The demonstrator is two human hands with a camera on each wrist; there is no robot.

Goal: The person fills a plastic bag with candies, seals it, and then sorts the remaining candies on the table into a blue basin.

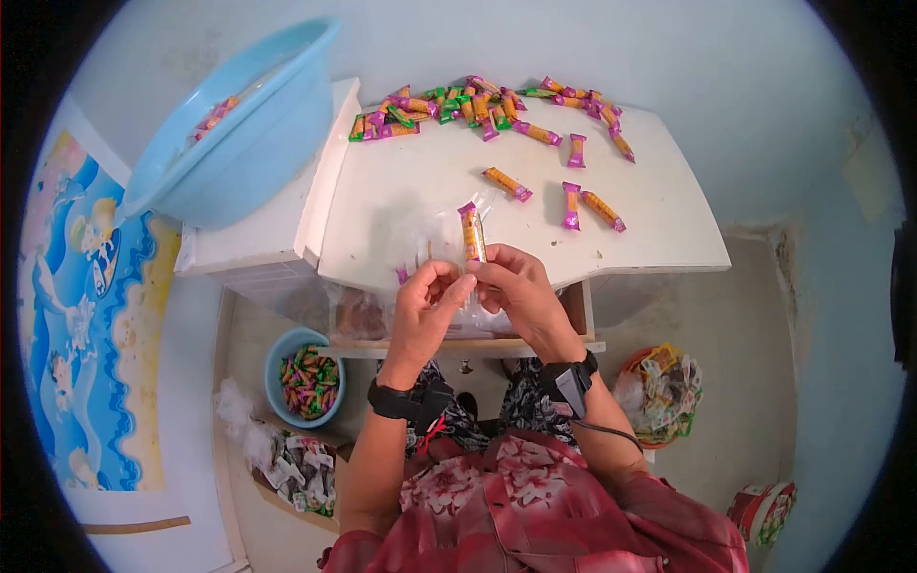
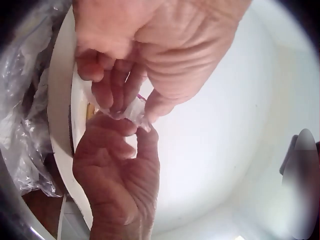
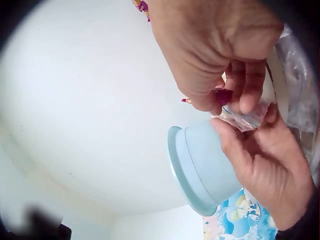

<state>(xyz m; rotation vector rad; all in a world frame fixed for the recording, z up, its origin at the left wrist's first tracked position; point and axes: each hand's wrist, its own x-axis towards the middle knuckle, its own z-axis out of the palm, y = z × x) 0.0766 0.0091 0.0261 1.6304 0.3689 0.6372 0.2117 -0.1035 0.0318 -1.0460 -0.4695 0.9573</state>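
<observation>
Head view, left to right: a light-blue, round plastic basin (image 1: 253, 143) sits tilted. The left hand (image 1: 428, 310), thumb and fingers drawn together, pinches clear, crinkled plastic film (image 3: 245, 121). A slim orange-and-purple wrapped stick (image 1: 472, 232) points away from the body, above the meeting fingertips. The right hand (image 1: 523, 294) pinches the film near the stick's lower end. Similar wrapped sticks (image 1: 603, 212) lie on the white tabletop (image 1: 659, 215).

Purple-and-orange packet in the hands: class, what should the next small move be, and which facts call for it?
Probably the left hand should ease the clear film slightly away while the right hand steadies the packet: the film is bunched between both hands' fingertips, and the right hand's fingers close round the packet's lower end.
</observation>
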